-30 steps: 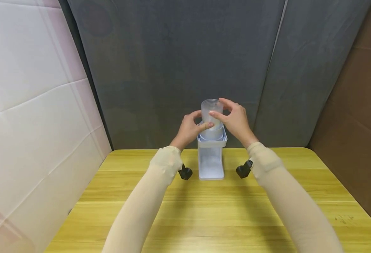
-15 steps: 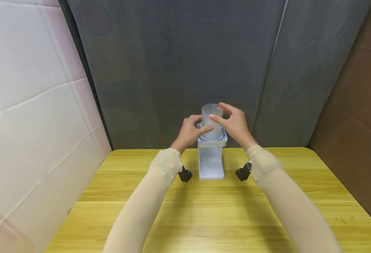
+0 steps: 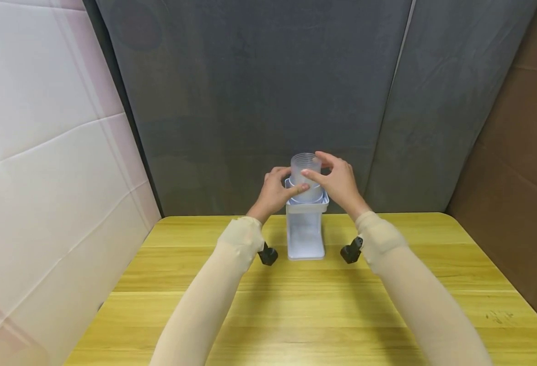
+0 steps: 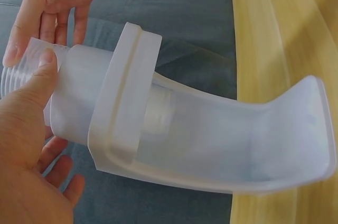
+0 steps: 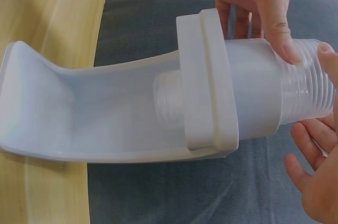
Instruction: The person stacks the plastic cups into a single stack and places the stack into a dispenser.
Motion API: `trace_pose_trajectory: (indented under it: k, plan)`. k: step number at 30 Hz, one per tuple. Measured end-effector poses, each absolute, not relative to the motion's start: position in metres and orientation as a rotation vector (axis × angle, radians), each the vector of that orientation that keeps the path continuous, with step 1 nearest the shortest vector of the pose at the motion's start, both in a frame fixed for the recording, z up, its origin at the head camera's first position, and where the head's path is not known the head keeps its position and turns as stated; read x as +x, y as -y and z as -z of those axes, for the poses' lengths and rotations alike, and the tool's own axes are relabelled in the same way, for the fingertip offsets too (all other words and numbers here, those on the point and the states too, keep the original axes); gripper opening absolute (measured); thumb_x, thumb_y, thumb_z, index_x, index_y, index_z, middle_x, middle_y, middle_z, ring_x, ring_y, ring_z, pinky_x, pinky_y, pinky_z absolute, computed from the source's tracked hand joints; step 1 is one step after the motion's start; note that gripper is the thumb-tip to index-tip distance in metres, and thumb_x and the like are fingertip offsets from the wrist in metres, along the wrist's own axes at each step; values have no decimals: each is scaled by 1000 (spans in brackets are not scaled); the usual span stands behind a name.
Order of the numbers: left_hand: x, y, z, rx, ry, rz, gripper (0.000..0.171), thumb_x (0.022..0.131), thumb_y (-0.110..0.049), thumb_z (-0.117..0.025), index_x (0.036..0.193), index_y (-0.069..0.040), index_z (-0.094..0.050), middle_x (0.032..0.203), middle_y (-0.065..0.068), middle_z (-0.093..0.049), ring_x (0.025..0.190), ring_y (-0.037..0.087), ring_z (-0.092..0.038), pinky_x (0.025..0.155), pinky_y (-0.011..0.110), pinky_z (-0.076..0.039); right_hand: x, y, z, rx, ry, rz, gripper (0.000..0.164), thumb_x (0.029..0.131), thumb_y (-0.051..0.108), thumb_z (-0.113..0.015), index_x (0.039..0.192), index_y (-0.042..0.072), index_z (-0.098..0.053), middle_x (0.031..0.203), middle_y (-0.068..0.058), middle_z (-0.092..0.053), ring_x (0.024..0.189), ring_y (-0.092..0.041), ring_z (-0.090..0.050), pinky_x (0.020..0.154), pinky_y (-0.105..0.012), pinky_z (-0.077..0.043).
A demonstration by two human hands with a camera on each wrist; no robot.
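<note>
A stack of clear ribbed plastic cups point(image 3: 303, 161) stands in the round tube of a white cup dispenser point(image 3: 306, 236). My left hand point(image 3: 274, 193) holds the stack low down, its thumb against the cups just beyond the tube's rim. Higher up, my right hand point(image 3: 339, 180) grips the same stack between thumb and fingers. Through the tube point(image 5: 256, 89) the cups pass downward, and their lower end point(image 4: 158, 110) shows beneath the dispenser's square collar point(image 4: 127, 97) in the left wrist view. Fingers behind the stack are partly hidden.
The dispenser's base rests near the back edge of a yellow wooden table point(image 3: 296, 310). Behind it rises a dark grey cloth wall point(image 3: 250, 91). White panels point(image 3: 53, 152) stand at the left, a brown panel point(image 3: 515, 168) at the right.
The cup stack has moved down deeper into the dispenser's tube. My right hand has lowered with it, while my left hand has dropped only slightly. The dispenser has stayed in place.
</note>
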State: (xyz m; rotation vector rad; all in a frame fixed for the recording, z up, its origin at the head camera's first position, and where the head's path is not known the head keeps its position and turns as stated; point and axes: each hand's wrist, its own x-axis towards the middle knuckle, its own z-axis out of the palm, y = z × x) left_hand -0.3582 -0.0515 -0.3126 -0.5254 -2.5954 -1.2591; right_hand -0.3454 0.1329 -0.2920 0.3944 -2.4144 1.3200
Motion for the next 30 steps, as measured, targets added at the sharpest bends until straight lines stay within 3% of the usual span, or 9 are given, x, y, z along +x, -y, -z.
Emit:
trace_pose_trajectory:
  k: [16,24,30]
  plan:
    - [-359,53,315,-511,2589,1239,70,85,-45,-75,142,-11,-53,148,10,-47,130,29,-40,111,50,-40,-347,-133,301,382,2419,-1331,72,86,47,-74,145,16,-50,142,-9,-58,126,-27,-55,102,-51,-48]
    - [-358,55,314,-507,2576,1268,68,86,-42,-75,141,-8,-53,148,11,-46,134,30,-39,114,50,-38,-344,-136,301,385,2439,-1415,76,87,47,-73,149,14,-43,147,-11,-54,133,-29,-51,109,-51,-44]
    - [-358,57,313,-491,2556,1315,67,87,-41,-75,142,-10,-53,149,10,-46,135,29,-39,114,51,-38,-344,-142,303,438,2376,-1488,68,91,36,-71,147,8,-45,146,-13,-55,136,-28,-51,115,-49,-37]
